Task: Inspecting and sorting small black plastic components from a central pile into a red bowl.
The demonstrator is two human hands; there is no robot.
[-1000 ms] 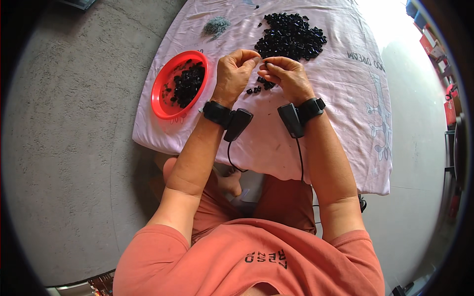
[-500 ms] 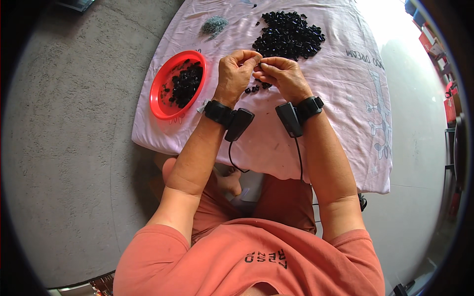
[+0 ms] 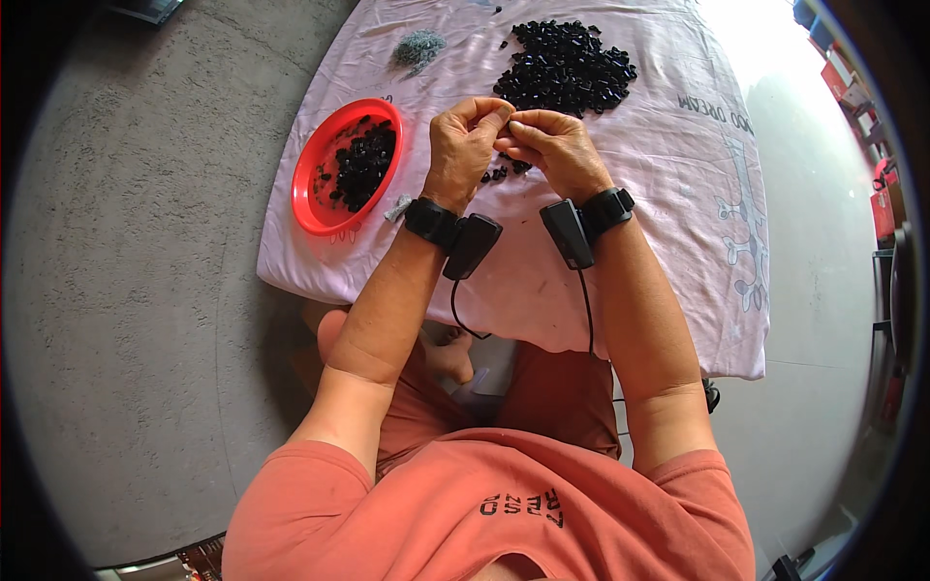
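My left hand (image 3: 465,145) and my right hand (image 3: 559,150) meet fingertip to fingertip over the cloth-covered table. Both are closed in a pinch, and whatever lies between the fingertips is too small and hidden to make out. Just beyond them spreads a big heap of small shiny black pieces (image 3: 567,68). A few more loose black pieces (image 3: 499,174) lie beneath and between my hands. Left of my left hand sits a red round tray (image 3: 303,198) with many of the same black pieces (image 3: 364,167) in it.
A small pile of thin grey-silver bits (image 3: 418,50) lies at the far left of the pale pink cloth (image 3: 659,281). A scrap of whitish material (image 3: 398,208) rests by my left wrist. Both wrists carry black strapped devices (image 3: 473,247) with cables. Shelved items (image 3: 877,213) stand at the far right.
Hardly anything differs. My left wrist has shifted very slightly to the right, while the fingertips stay pressed together at the same place.
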